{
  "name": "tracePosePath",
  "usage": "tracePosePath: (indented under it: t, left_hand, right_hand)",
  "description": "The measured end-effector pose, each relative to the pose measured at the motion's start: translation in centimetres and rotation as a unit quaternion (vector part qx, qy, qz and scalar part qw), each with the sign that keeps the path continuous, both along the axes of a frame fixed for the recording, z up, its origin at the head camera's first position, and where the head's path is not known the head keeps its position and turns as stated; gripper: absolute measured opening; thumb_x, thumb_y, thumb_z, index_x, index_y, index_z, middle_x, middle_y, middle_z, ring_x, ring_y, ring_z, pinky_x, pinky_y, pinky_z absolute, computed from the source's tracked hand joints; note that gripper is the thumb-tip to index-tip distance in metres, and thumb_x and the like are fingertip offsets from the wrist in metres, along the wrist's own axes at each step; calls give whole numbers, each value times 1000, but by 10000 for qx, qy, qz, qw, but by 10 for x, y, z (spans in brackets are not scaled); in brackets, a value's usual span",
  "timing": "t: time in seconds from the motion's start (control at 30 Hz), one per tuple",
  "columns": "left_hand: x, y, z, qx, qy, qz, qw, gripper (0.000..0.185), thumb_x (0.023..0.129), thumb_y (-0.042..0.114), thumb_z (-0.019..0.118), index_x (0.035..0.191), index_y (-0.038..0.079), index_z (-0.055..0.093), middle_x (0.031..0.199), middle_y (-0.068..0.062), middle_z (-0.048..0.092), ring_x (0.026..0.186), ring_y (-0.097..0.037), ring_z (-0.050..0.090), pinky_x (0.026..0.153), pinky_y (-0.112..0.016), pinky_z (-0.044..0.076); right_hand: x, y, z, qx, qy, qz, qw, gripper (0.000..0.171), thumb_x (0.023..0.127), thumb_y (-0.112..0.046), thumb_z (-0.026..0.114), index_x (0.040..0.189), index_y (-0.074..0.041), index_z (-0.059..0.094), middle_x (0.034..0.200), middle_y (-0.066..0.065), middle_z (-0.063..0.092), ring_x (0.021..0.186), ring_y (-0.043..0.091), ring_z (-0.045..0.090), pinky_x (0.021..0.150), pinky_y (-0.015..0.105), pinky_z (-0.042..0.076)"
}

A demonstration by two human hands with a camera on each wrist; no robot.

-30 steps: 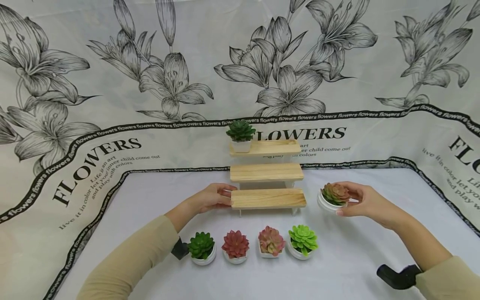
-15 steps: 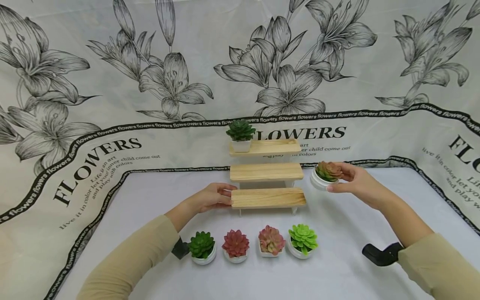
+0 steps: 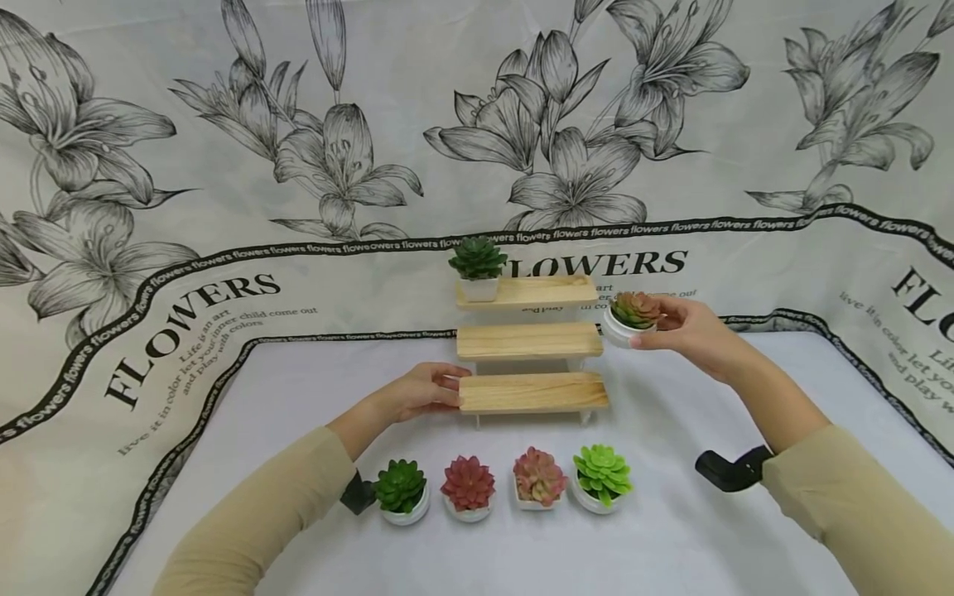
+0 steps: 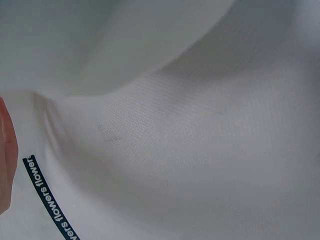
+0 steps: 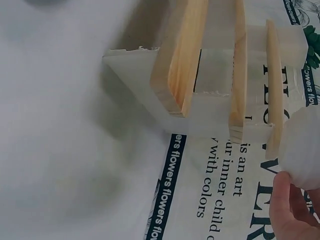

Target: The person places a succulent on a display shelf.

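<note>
- Bench (image 3: 671, 538): carrying the stand, white cloth covering it.
- 3-tier wood stand (image 3: 529, 341): standing mid-bench.
- L hand (image 3: 413, 393): holding stand's L end at bottom tier (image 3: 533, 394).
- R hand (image 3: 689, 331): pinching white pot (image 3: 622, 333) w/ red-green succulent (image 3: 635, 310), hovering just R of top tier (image 3: 551, 291).
- 4 potted succulents (image 3: 469, 487): sitting in front.

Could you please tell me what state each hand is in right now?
Left hand: closed, holding the lowest wooden shelf by its left end.
Right hand: closed, holding the reddish-green succulent by its white pot.
</note>
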State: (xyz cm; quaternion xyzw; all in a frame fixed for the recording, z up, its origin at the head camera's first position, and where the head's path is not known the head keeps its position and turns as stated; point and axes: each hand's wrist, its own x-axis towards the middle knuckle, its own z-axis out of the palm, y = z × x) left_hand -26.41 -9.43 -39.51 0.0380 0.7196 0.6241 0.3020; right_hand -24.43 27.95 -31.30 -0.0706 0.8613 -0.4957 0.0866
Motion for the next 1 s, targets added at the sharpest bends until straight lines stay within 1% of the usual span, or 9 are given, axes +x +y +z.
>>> tracePosePath:
  t: [0.1, 0.23, 0.33, 0.4, 0.47, 0.63, 0.87, 1.0]
  left_hand:
    - [0, -1, 0, -15, -2, -3, 10000, 49, 85, -12, 56, 132, -5, 46, 109, -16, 51, 90, -22, 56, 86, -36, 53]
    - [0, -1, 0, -4, 6, -32, 10000, 49, 85, -12, 56, 132, -5, 46, 108, -15, 51, 90, -21, 57, 87, -37, 52]
    - [0, -1, 0, -6, 10, -9, 10000, 49, 85, -12, 57, 132, -5, 46, 107, -15, 51, 89, -21, 56, 87, -37, 53]
    - [0, -1, 0, -11, 9, 8, 10000, 49, 85, -12, 57, 132, -5, 46, 107, -14, 50, 88, -21, 56, 86, -37, 53]
    - [1, -2, 0, -13, 8, 7, 10000, 49, 85, -12, 57, 132, -5, 46, 107, -14, 50, 88, -21, 56, 86, -36, 53]
    - [0, -1, -1, 8, 7, -8, 10000, 49, 85, -12, 56, 132, -5, 46, 107, -14, 51, 89, -21, 56, 85, -35, 54]
    - [1, -1, -1, 93, -3, -49, 9999, 49, 85, -12, 56, 133, -6, 45, 108, -14, 51, 90, -21, 57, 87, -36, 53]
    - [1, -2, 0, 73, -5, -18, 10000, 49, 85, -12, 56, 132, -5, 45, 108, -14, 51, 90, -21, 56, 87, -36, 53]
  right_hand:
    - [-6, -6, 5, 27, -27, 22, 10000, 74, 85, -18, 69, 143, 2, 27, 134, 17, 39, 101, 9, 45, 90, 27, 43]
    - [-14, -14, 12, 69, 1, -7, 10000, 73, 85, -20, 69, 143, 0, 29, 132, 17, 39, 104, 16, 45, 91, 32, 44]
    - [-20, -21, 16, 22, -48, -16, 10000, 78, 85, -21, 69, 146, -2, 25, 135, 19, 38, 112, 24, 43, 95, 37, 44]
    - [-23, -26, 18, 40, -73, -52, 10000, 83, 84, -23, 70, 148, -3, 20, 139, 20, 34, 118, 29, 39, 99, 42, 41]
    - [-27, -32, 18, 8, -69, -93, 9999, 85, 83, -22, 71, 148, -4, 18, 140, 21, 31, 120, 32, 36, 101, 46, 38]
    - [-37, -44, 18, -71, 146, -216, 9996, 82, 82, -21, 72, 147, -5, 25, 136, 19, 35, 118, 31, 37, 97, 44, 40]
    - [-46, -58, 18, -194, 239, -324, 9990, 83, 82, -19, 71, 147, -3, 22, 143, 21, 31, 123, 35, 33, 102, 49, 36]
    - [-50, -66, 19, -256, 264, -452, 9983, 82, 82, -18, 71, 146, -2, 24, 143, 20, 32, 122, 34, 35, 102, 49, 36]
